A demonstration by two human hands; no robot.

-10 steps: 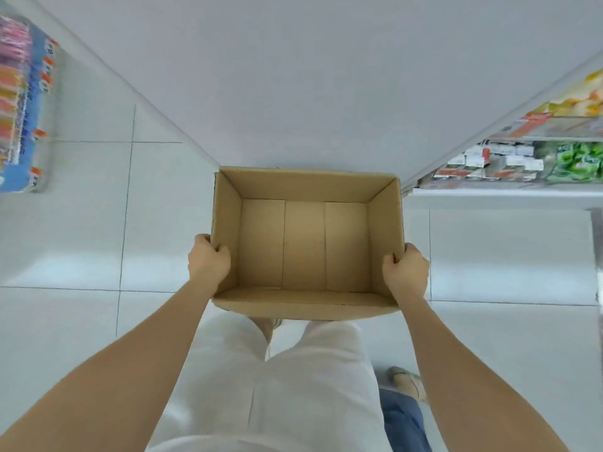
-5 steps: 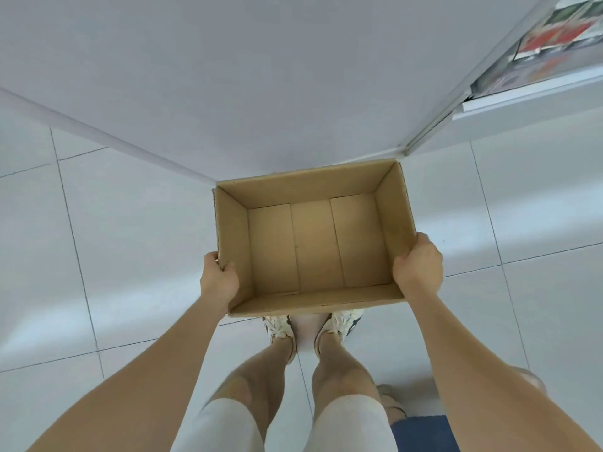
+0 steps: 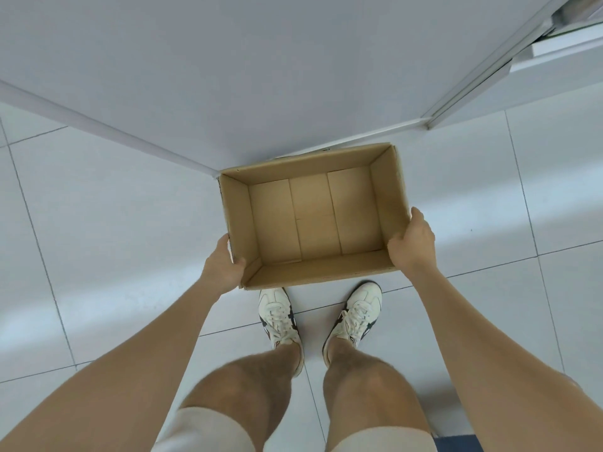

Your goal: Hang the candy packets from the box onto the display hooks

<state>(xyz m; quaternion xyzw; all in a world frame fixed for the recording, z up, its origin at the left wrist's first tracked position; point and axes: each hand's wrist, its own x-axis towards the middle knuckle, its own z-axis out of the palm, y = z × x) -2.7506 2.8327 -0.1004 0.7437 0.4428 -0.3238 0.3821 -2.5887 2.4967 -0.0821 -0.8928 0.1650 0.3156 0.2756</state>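
Observation:
A brown cardboard box [image 3: 313, 213] with its top open is low over the white tiled floor, just ahead of my feet. Its inside shows only bare cardboard; no candy packets are in view. My left hand [image 3: 223, 265] grips the near left corner of the box, thumb over the rim. My right hand [image 3: 412, 244] grips the near right corner, thumb inside the wall. No display hooks are visible.
A white end panel of a shelving unit [image 3: 261, 76] rises directly behind the box. A shelf edge [image 3: 567, 44] shows at the top right. My white sneakers [image 3: 277, 318] stand on the tiles just behind the box.
The box has gone down toward the floor, held by both hands throughout. My view tilted down, so the stocked shelves left the frame and my shoes came into sight.

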